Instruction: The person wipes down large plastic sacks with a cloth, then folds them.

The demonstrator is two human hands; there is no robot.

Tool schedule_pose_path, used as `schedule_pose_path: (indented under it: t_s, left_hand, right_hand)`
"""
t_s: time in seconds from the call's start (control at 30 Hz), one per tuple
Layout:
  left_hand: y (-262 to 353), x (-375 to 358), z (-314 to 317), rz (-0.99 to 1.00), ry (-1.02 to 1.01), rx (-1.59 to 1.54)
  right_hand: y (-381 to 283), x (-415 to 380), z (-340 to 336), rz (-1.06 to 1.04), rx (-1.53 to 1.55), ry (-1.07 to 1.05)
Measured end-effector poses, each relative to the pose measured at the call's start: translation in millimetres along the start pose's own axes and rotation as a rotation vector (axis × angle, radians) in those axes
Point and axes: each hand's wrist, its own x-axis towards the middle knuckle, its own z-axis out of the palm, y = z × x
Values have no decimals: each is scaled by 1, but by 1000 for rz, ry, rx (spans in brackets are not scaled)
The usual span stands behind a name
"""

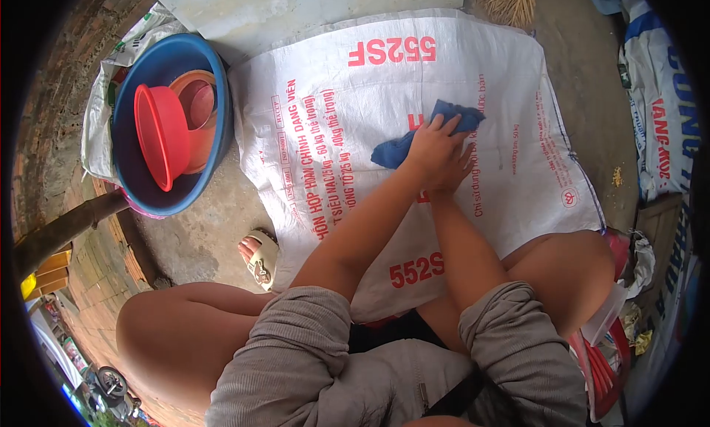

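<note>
A blue cloth (pixel 392 152) lies bunched on a white woven sack (pixel 333 109) printed with red letters, spread flat on the ground. My left hand (pixel 433 149) presses down on the cloth with its fingers spread over the cloth's upper end. My right hand (pixel 452 177) sits just under and beside the left one, mostly hidden by it; only its fingers show against the sack.
A blue basin (pixel 144 183) at the left holds a red bowl (pixel 159 135) and an orange bowl (pixel 200 101). My sandalled foot (pixel 260 258) rests by the sack's edge. More printed sacks (pixel 662 94) lie at the right, a straw broom (pixel 506 1) at the top.
</note>
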Motion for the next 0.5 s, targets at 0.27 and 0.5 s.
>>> schedule_pose_path:
  t_s: [0.27,0.5]
  left_hand:
    - [-68,-18,-18,-67,125,185]
    - [-145,-21,-89,-679,610,345]
  right_hand:
    - [3,1,6,-5,108,130]
    - [5,0,2,-29,148,151]
